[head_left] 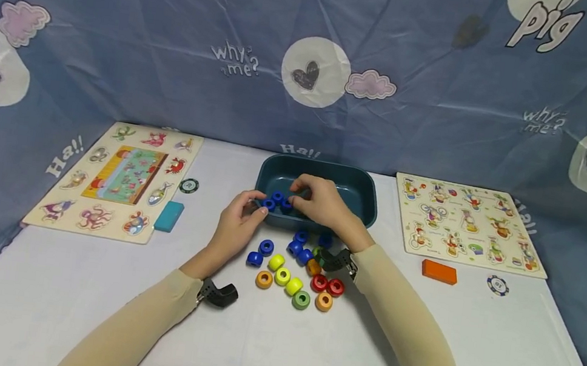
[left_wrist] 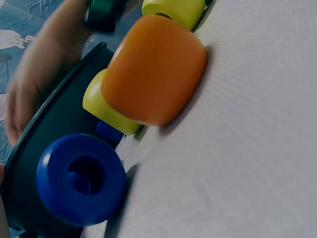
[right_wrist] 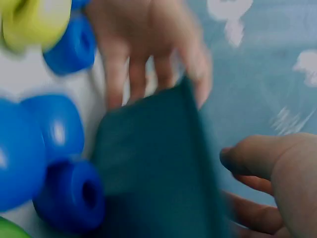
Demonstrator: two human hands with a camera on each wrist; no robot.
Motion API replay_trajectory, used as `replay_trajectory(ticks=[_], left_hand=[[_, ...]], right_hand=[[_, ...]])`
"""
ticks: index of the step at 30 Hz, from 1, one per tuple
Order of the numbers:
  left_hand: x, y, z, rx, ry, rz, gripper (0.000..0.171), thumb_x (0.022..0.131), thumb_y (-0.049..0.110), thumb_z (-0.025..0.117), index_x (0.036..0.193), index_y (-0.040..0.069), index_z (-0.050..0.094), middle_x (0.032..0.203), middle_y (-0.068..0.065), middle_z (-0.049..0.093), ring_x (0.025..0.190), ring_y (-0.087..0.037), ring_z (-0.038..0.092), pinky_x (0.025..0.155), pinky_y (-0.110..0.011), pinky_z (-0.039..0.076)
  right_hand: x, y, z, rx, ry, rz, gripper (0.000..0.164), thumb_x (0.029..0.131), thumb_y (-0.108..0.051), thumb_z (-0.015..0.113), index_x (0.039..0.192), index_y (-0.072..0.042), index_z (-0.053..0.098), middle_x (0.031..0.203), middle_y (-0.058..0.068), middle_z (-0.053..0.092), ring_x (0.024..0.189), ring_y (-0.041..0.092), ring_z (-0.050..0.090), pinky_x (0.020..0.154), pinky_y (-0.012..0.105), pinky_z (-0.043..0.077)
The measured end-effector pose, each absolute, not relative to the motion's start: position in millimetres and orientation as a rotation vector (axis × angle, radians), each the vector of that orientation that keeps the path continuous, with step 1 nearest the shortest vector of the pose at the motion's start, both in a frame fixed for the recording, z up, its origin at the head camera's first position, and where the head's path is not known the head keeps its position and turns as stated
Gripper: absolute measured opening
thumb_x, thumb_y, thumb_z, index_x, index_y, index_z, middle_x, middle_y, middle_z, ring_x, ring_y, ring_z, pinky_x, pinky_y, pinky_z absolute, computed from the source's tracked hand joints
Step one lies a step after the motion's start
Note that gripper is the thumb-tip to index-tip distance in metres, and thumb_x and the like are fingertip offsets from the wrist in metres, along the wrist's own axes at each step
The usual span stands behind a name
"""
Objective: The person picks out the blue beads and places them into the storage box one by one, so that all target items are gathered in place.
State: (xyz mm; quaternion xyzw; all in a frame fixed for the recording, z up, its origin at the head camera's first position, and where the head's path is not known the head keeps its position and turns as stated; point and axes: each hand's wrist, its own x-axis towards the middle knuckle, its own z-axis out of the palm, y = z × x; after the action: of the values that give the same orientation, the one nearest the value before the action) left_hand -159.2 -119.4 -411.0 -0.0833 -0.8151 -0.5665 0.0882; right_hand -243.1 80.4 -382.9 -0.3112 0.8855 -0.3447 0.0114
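Observation:
The left hand [head_left: 236, 222] holds a dark teal tray [head_left: 363, 194] at its front left corner, thumb and fingers at the rim. Several blue beads [head_left: 278, 196] lie at the tray's left end. Over the tray is the right hand [head_left: 319, 199], its fingertips beside the rightmost of those beads. In the right wrist view, the right thumb [right_wrist: 252, 153] stands apart from the fingers, with nothing visible between them. Before the tray lie loose blue beads [head_left: 266, 247], yellow beads [head_left: 282, 276], orange beads [head_left: 264, 279], red beads [head_left: 335, 287] and green beads [head_left: 301, 299].
A wooden picture puzzle board [head_left: 177, 144] lies to the left, with a teal block [head_left: 169, 216] and a dark chip [head_left: 189, 185] beside it. Another puzzle board [head_left: 458, 227] is at the right, near an orange block [head_left: 439, 272] and a chip [head_left: 498, 285]. A printed cloth [head_left: 258, 111] hangs behind.

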Motion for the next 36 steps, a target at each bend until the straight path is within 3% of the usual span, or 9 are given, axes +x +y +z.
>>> replay_trajectory(ticks=[6,13,18,21,24,28,32,36], left_hand=[[-160,-119,-412,-0.268,-2.407,-1.696,0.032,0.096,0.008,0.057,0.126,-0.003,0.054,0.135,-0.021,0.052,0.125,-0.038,0.054,0.095,-0.048,0.051],[-161,-121,-412,-0.285,-2.398,-1.714,0.033,0.096,0.007,0.056,0.127,-0.005,0.052,0.135,-0.023,0.051,0.126,-0.039,0.053,0.096,-0.049,0.05],[-160,-121,-412,-0.29,-2.401,-1.685,0.033,0.096,0.007,0.058,0.126,-0.005,0.054,0.132,-0.023,0.053,0.123,-0.039,0.054,0.095,-0.047,0.051],[-160,-121,-412,-0.305,-2.398,-1.654,0.032,0.095,0.007,0.058,0.125,-0.005,0.055,0.128,-0.023,0.056,0.113,-0.035,0.058,0.086,-0.033,0.053],[-161,-121,-412,-0.326,-2.387,-1.631,0.031,0.095,0.006,0.058,0.124,-0.005,0.055,0.123,-0.025,0.057,0.096,-0.03,0.056,0.071,-0.02,0.044],[-160,-121,-411,-0.337,-2.374,-1.628,0.031,0.095,0.006,0.058,0.124,-0.005,0.055,0.12,-0.026,0.057,0.08,-0.025,0.048,0.061,-0.016,0.036],[-160,-121,-411,-0.337,-2.374,-1.638,0.031,0.095,0.006,0.058,0.124,-0.005,0.055,0.121,-0.026,0.057,0.081,-0.026,0.048,0.06,-0.017,0.034],[-160,-121,-413,-0.335,-2.378,-1.642,0.032,0.095,0.007,0.058,0.124,-0.005,0.055,0.123,-0.024,0.057,0.089,-0.029,0.052,0.061,-0.017,0.035]], right_hand=[[-209,88,-370,-1.164,2.756,-1.299,0.012,0.088,-0.013,0.069,0.097,-0.006,0.069,0.095,0.006,0.071,0.075,0.014,0.064,0.065,0.026,0.053],[-191,75,-371,-1.34,2.605,-1.309,0.01,0.087,-0.01,0.07,0.095,-0.005,0.069,0.09,0.004,0.069,0.068,0.011,0.06,0.06,0.021,0.051],[-183,66,-381,-1.411,2.546,-1.182,0.012,0.086,-0.01,0.07,0.097,-0.004,0.071,0.091,0.004,0.071,0.068,0.008,0.06,0.063,0.018,0.051],[-178,58,-390,-1.449,2.524,-1.08,0.013,0.087,-0.01,0.07,0.099,-0.006,0.072,0.094,0.003,0.072,0.07,0.007,0.059,0.064,0.017,0.05],[-174,51,-398,-1.487,2.507,-0.994,0.015,0.087,-0.01,0.07,0.101,-0.008,0.072,0.097,0.001,0.072,0.073,0.009,0.06,0.066,0.017,0.05],[-168,44,-407,-1.527,2.503,-0.875,0.017,0.087,-0.013,0.07,0.104,-0.01,0.072,0.101,-0.001,0.072,0.082,0.01,0.063,0.074,0.019,0.05],[-164,40,-413,-1.536,2.536,-0.766,0.017,0.088,-0.016,0.071,0.104,-0.013,0.073,0.102,-0.004,0.072,0.093,0.006,0.064,0.083,0.02,0.051],[-162,40,-415,-1.523,2.555,-0.742,0.015,0.088,-0.017,0.071,0.104,-0.014,0.072,0.101,-0.004,0.072,0.094,0.005,0.064,0.084,0.021,0.051]])
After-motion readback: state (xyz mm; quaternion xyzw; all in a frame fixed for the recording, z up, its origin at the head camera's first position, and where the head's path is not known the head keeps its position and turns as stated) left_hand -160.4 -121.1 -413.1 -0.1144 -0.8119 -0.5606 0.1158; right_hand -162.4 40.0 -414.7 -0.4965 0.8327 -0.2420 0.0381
